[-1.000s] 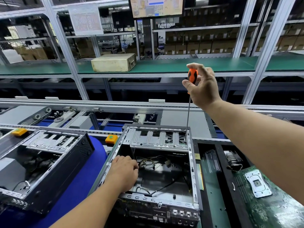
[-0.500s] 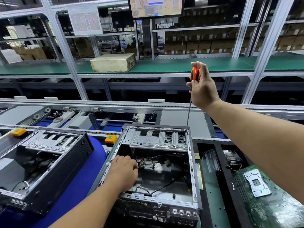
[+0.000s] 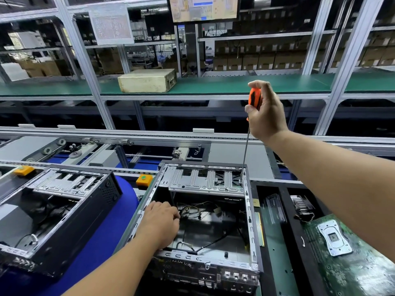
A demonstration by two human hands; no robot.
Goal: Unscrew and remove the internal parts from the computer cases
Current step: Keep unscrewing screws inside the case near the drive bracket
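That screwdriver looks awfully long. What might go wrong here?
The right hand grips the screwdriver only at its handle, so the tip at the drive bracket may slip off the screw. A freed screw might drop among the loose wires. The left hand rests on the case edge, near sheet metal.

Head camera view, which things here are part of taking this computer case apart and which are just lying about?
In the job:
- right hand gripping the screwdriver, tip at the far right corner of the open case
- left hand resting on that case's left edge

Lying about:
- second case on the left
- circuit board on the right
- beige box on the green shelf
- screen overhead
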